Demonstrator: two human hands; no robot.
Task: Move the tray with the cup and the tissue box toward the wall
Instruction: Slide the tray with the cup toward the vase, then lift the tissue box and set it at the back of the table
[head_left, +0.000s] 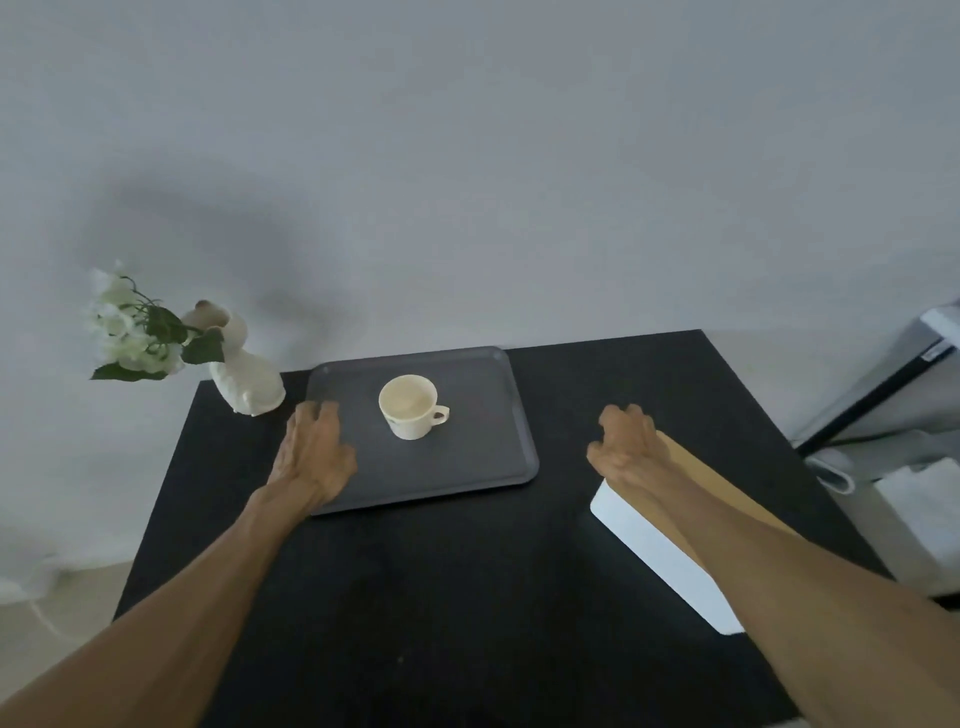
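Left hand (314, 454) left of centre, palm down, fingers spread flat on left edge of grey tray (467, 467); flat contact, nothing clasped. Tray mid-frame on black table (415, 597), far edge near wall (467, 156). Cup (410, 406) upright on tray, handle pointing right. Right hand (623, 447) right of centre, fingers curled over far end of tissue box (665, 551); whether clamped, cannot tell. Vase (244, 374) with flowers upper left.
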